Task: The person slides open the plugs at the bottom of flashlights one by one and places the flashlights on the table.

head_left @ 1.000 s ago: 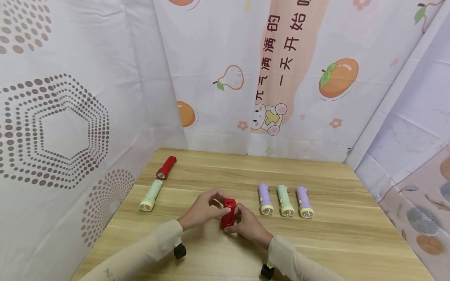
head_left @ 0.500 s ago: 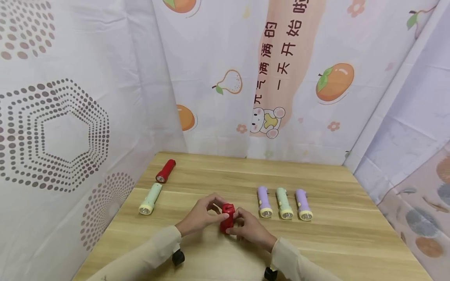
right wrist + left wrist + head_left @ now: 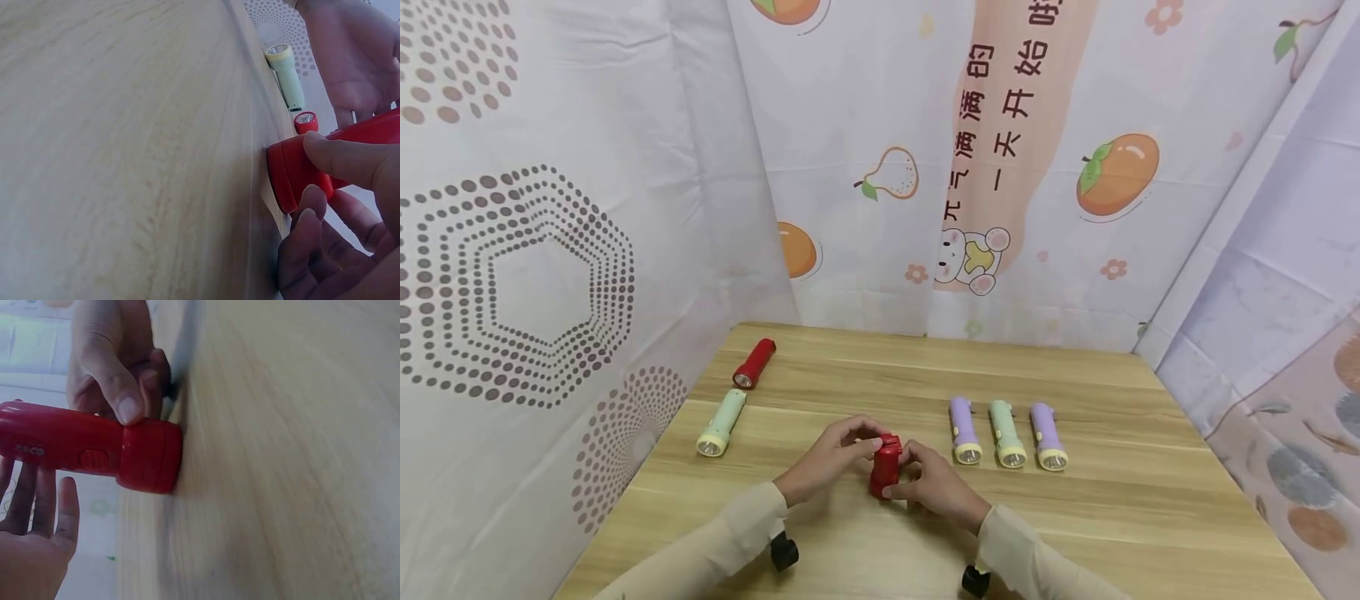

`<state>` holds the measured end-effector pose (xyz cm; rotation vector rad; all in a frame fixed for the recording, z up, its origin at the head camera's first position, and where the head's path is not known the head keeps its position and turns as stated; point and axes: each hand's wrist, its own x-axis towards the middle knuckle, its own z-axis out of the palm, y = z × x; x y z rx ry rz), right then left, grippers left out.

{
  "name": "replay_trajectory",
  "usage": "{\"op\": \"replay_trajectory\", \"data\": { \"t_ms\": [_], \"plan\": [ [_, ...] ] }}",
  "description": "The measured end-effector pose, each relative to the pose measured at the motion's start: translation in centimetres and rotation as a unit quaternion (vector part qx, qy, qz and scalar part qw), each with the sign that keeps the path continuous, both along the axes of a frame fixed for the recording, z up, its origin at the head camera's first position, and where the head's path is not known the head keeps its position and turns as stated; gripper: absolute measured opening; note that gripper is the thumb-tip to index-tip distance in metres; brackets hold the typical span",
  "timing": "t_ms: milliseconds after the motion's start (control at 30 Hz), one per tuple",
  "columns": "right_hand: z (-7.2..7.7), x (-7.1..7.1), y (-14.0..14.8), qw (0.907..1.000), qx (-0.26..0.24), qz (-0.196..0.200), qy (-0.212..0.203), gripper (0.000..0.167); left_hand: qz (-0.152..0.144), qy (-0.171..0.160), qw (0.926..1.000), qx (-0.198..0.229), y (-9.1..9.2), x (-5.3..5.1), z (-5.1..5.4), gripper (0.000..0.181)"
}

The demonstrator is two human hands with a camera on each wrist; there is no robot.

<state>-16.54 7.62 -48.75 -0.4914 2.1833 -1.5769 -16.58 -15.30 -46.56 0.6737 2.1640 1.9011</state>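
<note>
A red flashlight [image 3: 886,468] stands upright on the wooden table, its wide head down on the tabletop. My left hand [image 3: 829,457] holds its upper end, the thumb at the top in the head view. In the left wrist view the left fingers [image 3: 47,503] lie against the flashlight's body. My right hand [image 3: 936,486] pinches the wide head low down, with the thumb [image 3: 340,159] on one side. A switch and small printed marks show on the red body in the left wrist view.
Left on the table [image 3: 1120,542] lie another red flashlight [image 3: 755,363] and a mint green one [image 3: 722,422]. A purple flashlight [image 3: 964,431], a mint one [image 3: 1007,433] and a second purple one [image 3: 1048,437] lie in a row at right. Printed curtains [image 3: 880,250] surround the table.
My left thumb has moved from the flashlight's side up to its top end. The right hand keeps its grip low on the head. The head view has shifted slightly.
</note>
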Motion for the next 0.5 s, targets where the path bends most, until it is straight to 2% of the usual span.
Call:
{"op": "replay_trajectory", "data": {
  "t_ms": [233, 500],
  "plan": [
    [0.11, 0.19, -0.04, 0.9998, 0.010, -0.003, 0.015, 0.038, 0.008, -0.032, 0.9995, 0.000, 0.21, -0.02, 0.42, 0.027],
    [-0.03, 0.10, -0.04, 1.0000, 0.003, -0.002, 0.008, 0.039, -0.003, -0.038, 0.9992, 0.013, 0.21, -0.15, 0.49, 0.028]
  ]
}}
